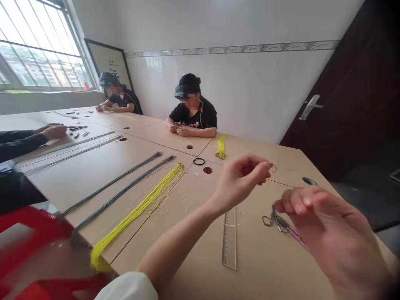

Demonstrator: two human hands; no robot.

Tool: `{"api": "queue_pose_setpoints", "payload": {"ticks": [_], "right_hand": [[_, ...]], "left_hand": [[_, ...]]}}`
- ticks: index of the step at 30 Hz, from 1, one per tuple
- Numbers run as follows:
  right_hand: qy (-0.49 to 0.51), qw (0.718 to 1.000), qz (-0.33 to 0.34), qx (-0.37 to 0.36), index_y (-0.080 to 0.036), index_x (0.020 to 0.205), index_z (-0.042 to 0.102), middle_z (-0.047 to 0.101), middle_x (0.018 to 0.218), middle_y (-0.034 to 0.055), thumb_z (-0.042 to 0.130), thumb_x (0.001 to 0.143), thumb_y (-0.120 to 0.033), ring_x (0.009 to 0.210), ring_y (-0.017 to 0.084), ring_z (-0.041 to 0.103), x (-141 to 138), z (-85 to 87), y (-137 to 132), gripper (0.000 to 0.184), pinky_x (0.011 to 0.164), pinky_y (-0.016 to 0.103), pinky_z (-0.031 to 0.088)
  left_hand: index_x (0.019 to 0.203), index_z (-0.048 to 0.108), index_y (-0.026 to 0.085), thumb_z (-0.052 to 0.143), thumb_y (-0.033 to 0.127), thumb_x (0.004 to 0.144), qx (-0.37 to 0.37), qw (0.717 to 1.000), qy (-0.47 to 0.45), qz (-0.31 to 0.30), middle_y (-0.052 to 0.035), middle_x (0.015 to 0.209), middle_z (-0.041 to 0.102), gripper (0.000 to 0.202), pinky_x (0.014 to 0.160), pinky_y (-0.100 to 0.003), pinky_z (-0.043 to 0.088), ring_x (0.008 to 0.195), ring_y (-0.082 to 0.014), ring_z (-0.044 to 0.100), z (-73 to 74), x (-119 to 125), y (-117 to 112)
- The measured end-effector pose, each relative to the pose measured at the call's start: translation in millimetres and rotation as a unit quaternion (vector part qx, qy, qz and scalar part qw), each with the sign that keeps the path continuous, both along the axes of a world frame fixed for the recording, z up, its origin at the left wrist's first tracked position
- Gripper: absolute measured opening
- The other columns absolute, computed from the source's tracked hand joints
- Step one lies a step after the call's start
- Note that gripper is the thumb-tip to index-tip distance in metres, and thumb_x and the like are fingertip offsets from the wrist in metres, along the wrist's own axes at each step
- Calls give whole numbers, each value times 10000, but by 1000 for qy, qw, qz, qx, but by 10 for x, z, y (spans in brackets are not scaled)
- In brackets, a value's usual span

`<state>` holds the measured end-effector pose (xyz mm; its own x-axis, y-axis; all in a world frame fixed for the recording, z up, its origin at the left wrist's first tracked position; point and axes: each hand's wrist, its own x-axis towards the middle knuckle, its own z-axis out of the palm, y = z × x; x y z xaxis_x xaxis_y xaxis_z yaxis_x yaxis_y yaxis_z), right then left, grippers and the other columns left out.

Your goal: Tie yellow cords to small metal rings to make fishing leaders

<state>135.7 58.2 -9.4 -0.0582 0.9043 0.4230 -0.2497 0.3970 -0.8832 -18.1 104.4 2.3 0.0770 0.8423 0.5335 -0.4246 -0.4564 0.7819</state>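
Observation:
My left hand [242,177] is raised over the table, thumb and forefinger pinched together. From its fingertips sticks out a small, thin, curved hook [274,168]. My right hand [334,229] hangs close to the camera on the right, its fingers bent toward the thumb; whatever lies between them is hidden. Below and between the hands lies a clear ruler [229,246], with a thin pale line crossing it. Partly behind my right hand is a pair of scissors [279,221], next to a thin pink tool [296,236].
A yellow line bundle [146,206] and two dark green bundles [125,196] lie to the left. Farther back are a smaller yellow bundle [221,146], a black ring [198,161] and a tape roll [309,181]. Several people sit around the table [181,266]; a red stool [28,237] stands at left.

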Motion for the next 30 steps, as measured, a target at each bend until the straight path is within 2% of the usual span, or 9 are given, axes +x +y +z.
{"api": "queue_pose_setpoints", "payload": {"ticks": [4,6,10,12,15,21,26,28,30], "right_hand": [[62,993,105,3,-224,739,642,534,670,-8,494,936,-333,660,102,501,-95,102,-62,270,641,227,481],[67,989,134,16,-246,787,661,579,755,-9,537,909,-241,745,104,539,-78,136,-105,174,692,230,492],[12,991,117,68,-254,863,675,607,1070,23,657,817,-188,1028,175,548,8,172,-170,82,818,311,505],[-7,991,103,87,-245,811,664,607,998,11,643,845,-251,972,156,559,43,176,-175,41,831,317,493],[-16,989,88,120,-246,766,674,620,850,-5,570,900,-291,845,125,575,80,194,-200,176,832,320,483],[-55,980,74,175,-260,923,704,618,1147,20,574,870,-171,1112,192,546,156,337,-389,167,936,387,481],[-66,980,43,183,-287,840,710,642,921,25,640,842,-274,922,192,591,219,338,-355,71,848,384,511],[-60,981,38,182,-266,781,681,628,814,22,615,859,-326,829,183,599,215,306,-337,118,794,375,516],[-57,981,37,183,-229,650,583,533,597,-20,555,889,-402,660,148,579,181,279,-369,296,749,360,522]], "left_hand": [[729,625,161,591,207,857,39,998,-7,57,33,591,566,141,557,-178,426,546,-62,497,57,-48,-93],[747,635,175,602,223,859,51,996,-3,74,37,588,569,126,559,-190,421,552,-70,502,81,-79,-142],[738,636,186,604,227,868,72,992,18,98,33,609,579,140,591,-219,428,587,-87,524,98,-92,-228],[728,635,187,606,222,867,80,991,33,102,31,621,582,146,596,-226,428,593,-90,530,90,-76,-276],[726,641,193,611,221,863,87,990,56,100,30,631,586,143,589,-228,428,589,-93,531,75,-40,-368],[718,642,214,613,222,857,89,988,87,87,36,621,573,142,586,-220,443,603,-99,535,89,7,-551],[707,642,216,613,219,858,106,985,103,88,32,615,579,153,570,-219,446,598,-102,546,99,4,-606],[700,642,217,612,212,856,107,985,105,87,31,608,583,159,578,-222,450,603,-105,550,105,2,-629],[665,632,212,610,203,852,106,986,92,88,27,595,586,188,581,-227,453,605,-109,550,109,2,-681]]}}
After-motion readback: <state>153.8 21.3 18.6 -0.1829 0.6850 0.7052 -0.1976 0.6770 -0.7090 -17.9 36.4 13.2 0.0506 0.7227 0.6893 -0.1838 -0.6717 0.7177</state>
